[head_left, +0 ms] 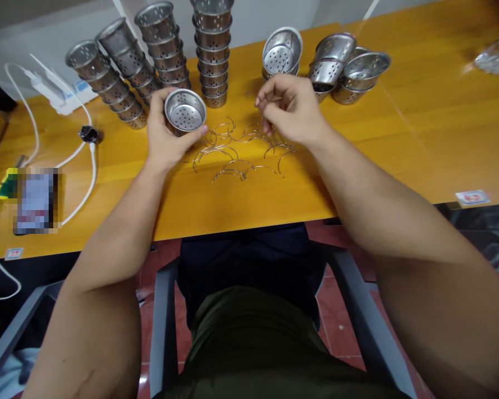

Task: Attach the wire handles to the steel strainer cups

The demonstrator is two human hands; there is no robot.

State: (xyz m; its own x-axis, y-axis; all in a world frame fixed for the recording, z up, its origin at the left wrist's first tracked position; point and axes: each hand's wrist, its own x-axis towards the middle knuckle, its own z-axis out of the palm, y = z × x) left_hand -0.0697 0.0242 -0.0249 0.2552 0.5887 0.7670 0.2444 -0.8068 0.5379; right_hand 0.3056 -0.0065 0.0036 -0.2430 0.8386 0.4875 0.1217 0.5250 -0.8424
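My left hand point(164, 136) is wrapped round a small perforated steel cup point(185, 111), holding it upright just above the yellow table point(399, 144). My right hand point(289, 108) hovers over a scatter of thin curved wire handles point(237, 152), its fingers curled and pinched together; what they pinch is too thin to make out. The wires lie on the table between and just below both hands.
Several leaning stacks of the same steel cups point(210, 50) stand at the back. Loose cups point(349, 66) lie at the back right. A white cable point(83, 166) and power strip point(54, 88) sit at left, with a blurred flat object point(35, 199). A small card point(472, 197) lies near the right edge.
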